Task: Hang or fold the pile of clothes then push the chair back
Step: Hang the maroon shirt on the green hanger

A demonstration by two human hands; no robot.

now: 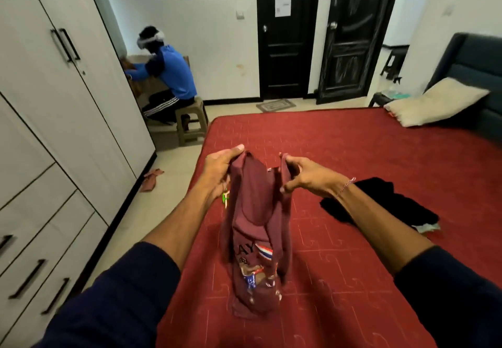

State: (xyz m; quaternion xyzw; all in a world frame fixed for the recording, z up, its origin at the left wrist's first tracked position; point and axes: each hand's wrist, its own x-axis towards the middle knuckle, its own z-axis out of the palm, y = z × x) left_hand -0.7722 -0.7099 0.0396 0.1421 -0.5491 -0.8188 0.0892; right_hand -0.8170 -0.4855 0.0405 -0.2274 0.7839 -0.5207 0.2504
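L hand (221,170): grips upper left edge of maroon shirt (255,228), fingers curled round cloth.
R hand (301,175): pinches shirt's upper right edge; thin bracelet at wrist.
Shirt: held up over red bed (353,157), hangs bunched btwn hands, bottom hem touches bedcover near front.
Black garment (377,203): crumpled on bed, just right of R forearm, apart from shirt.
Bed edges: left edge runs beside strip of tiled floor (173,184); wardrobe (54,103) lines far side of that strip, doors closed.
Floor bits: small reddish cloth (152,178) lying by wardrobe base.
Far room: person in blue top (173,73) seated on stool (190,122) past bed's left corner; two dark doors (288,49) beyond bed.
Pillow (434,103): at bed's far right, against dark headboard.
Writing: shirt print reads "AY" w/ striped red-white-blue flag patch; rest blurred. Papers on door unreadable.
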